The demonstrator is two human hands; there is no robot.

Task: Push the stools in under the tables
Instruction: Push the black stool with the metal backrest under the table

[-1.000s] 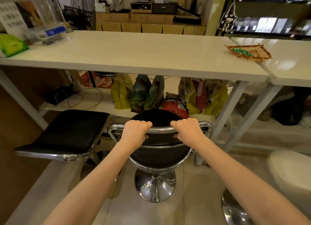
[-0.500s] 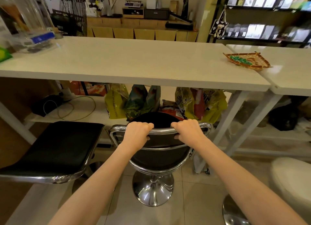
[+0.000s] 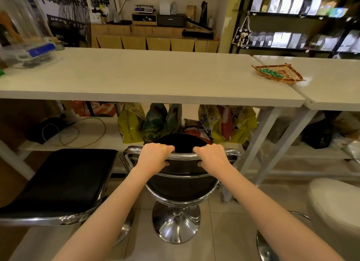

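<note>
A black round stool (image 3: pixel 181 188) with a chrome backrest and chrome base stands on the tiled floor in front of the long white table (image 3: pixel 136 79). My left hand (image 3: pixel 153 157) and my right hand (image 3: pixel 212 157) both grip the chrome top rail of its backrest, fingers curled over it. The seat's far edge is close to the table's front edge. A black square stool (image 3: pixel 58 182) stands to the left, out from the table. A white stool (image 3: pixel 335 208) is at the lower right, partly cut off.
Several coloured bags (image 3: pixel 155 122) stand on the low shelf (image 3: pixel 87 138) under the table, beside a cable and a dark box. A second white table (image 3: pixel 331 81) adjoins on the right, a woven tray (image 3: pixel 276 73) across the joint. White slanted table legs (image 3: pixel 259 143) stand right of the stool.
The view has come closer to the table and the black round stool has slid a little forward toward it. Both hands keep their grip on the backrest rail.
</note>
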